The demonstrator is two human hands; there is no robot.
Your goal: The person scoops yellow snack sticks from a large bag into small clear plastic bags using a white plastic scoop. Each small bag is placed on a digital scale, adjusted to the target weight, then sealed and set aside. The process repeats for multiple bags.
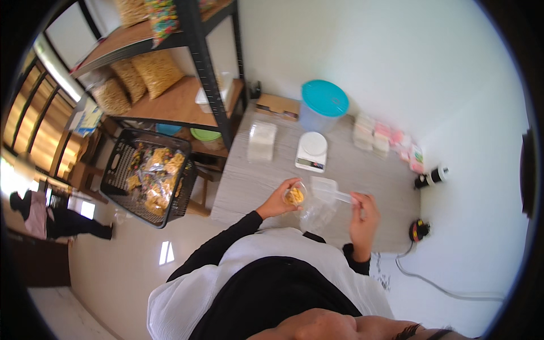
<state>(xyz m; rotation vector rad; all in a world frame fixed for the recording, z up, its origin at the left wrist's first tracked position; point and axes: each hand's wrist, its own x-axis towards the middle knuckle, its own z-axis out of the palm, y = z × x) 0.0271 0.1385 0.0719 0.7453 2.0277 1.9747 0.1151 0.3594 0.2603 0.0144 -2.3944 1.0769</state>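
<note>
Close in front of my body, my left hand (276,203) is wrapped round a small clear cup (302,187) with yellow snack pieces (294,196) in it. My right hand (365,220) grips the handle of a clear plastic scoop (324,186), whose head points left, just right of the cup. Below the scoop lies a crumpled clear plastic bag (318,216); I cannot tell whether the scoop touches it. Farther back on the table sits a white kitchen scale (311,152) with its round pan bare. A stack of clear bags (262,140) lies left of the scale.
Behind the scale stands a tub with a turquoise lid (324,97), beside a cardboard box (277,106). White and pink packs (372,136) line the wall. At left are a black crate (117,164) of bagged snacks and a shelf (192,105). Another person (56,218) stands far left.
</note>
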